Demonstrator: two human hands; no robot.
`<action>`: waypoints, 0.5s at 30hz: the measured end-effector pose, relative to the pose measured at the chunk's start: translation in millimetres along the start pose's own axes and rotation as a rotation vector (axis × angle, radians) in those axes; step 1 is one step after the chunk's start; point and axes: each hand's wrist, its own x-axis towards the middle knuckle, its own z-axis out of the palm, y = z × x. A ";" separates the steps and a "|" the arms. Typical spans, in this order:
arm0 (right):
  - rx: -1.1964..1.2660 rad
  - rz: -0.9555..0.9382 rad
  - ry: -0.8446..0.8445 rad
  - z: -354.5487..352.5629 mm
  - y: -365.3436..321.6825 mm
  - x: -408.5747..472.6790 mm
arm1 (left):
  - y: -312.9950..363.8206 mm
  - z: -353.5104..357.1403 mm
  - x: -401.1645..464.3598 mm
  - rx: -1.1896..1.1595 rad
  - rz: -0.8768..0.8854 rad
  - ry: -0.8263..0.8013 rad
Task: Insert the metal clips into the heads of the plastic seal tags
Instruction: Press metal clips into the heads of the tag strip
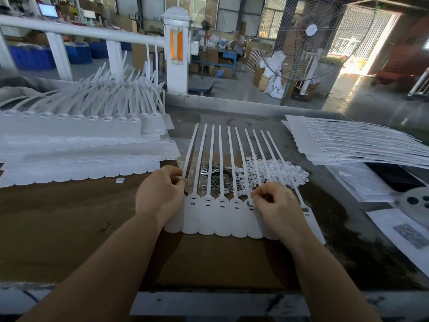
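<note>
1. A strip of white plastic seal tags (222,214) lies flat on a brown cardboard sheet (69,228) that covers the workbench. The flag ends point toward the person and the thin tails fan away.
2. The left hand (160,194) rests at the strip's left end, thumb and forefinger pinching the tail of the outermost tag just above its head.
3. The right hand (276,203) sits over the tag heads on the right side of the strip. Its fingertips are pressed together on a small pale piece at one head; what that piece is cannot be told.
4. Just beyond the heads, under the tails, lies a loose heap of metal clips (216,177). Beside it on the right is a heap of small white plastic pieces (278,170).
5. On the left of the bench stand deep stacks of tag strips (76,145), their tails curving upward. Another stack of strips (352,142) lies fanned on the right.
6. A single small white piece (120,180) lies alone on the cardboard, near the left stacks.
7. Printed paper sheets (399,231) and a round grey disc (417,203) sit at the bench's right edge.
8. Behind the bench is a white railing with a post (177,49) bearing an orange reflector. A large standing fan (308,40) is on the right.
9. The room is a workshop with a concrete floor, blue bins, cardboard boxes, and a seated person (238,44) at a far table.
</note>
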 end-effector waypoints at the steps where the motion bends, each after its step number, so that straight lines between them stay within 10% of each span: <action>1: 0.001 0.001 -0.002 -0.3 -0.3 -0.2 | 0.1 0.1 -0.1 0.000 -0.002 0.000; 15: -0.033 0.003 -0.005 -0.2 -3.1 -1.0 | 0.5 0.4 -0.7 -0.002 0.002 0.006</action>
